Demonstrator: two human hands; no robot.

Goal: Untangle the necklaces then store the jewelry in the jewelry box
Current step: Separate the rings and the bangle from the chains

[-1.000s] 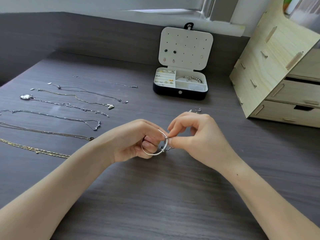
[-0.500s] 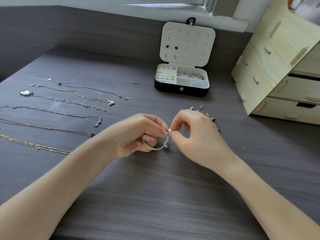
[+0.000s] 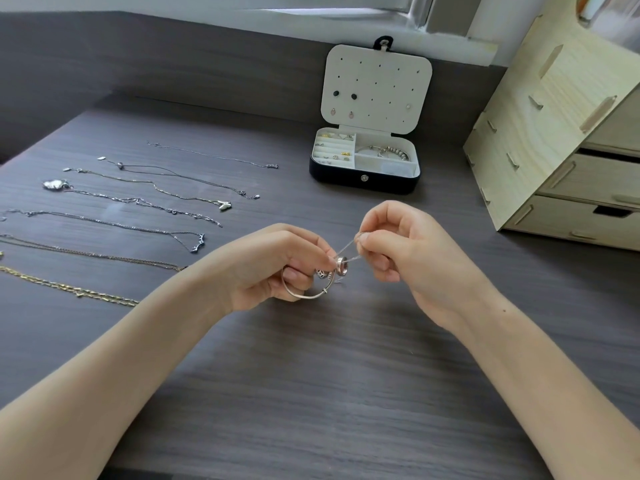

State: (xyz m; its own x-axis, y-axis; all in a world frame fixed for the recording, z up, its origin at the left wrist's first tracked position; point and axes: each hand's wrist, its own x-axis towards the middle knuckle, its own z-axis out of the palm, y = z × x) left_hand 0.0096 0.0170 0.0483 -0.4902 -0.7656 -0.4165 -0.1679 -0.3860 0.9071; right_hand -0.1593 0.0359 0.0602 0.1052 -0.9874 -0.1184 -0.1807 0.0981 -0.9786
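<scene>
A dark wood-grain desk (image 3: 311, 393) runs to a grey wall, with a pale wooden drawer unit (image 3: 571, 150) at your right. At the back stands the jewelry box (image 3: 363, 183), black outside and white inside. Its lid is upright and dotted with a few stud earrings, small rings sit in its left compartments, and a beaded bracelet (image 3: 384, 152) lies in the right one. Seven necklaces (image 3: 138, 202) lie straightened in separate rows on your left, none of them in the box yet. In front of you, above the desk, your left hand (image 3: 277, 265) curls round a silver bangle (image 3: 304, 294), with thumb and forefinger pinched near a ring-shaped charm (image 3: 341, 266). Your right hand (image 3: 408, 251) pinches a fine strand (image 3: 348, 247) between thumb and forefinger, its other fingers curled in, and the strand runs taut down to the charm. You seem to be at the last of the untangling, freeing that strand from the bangle. The next move likely calls for slack and a gentle feed through the charm, not a hard pull, before storing anything. No brand, label or writing can be read anywhere.
</scene>
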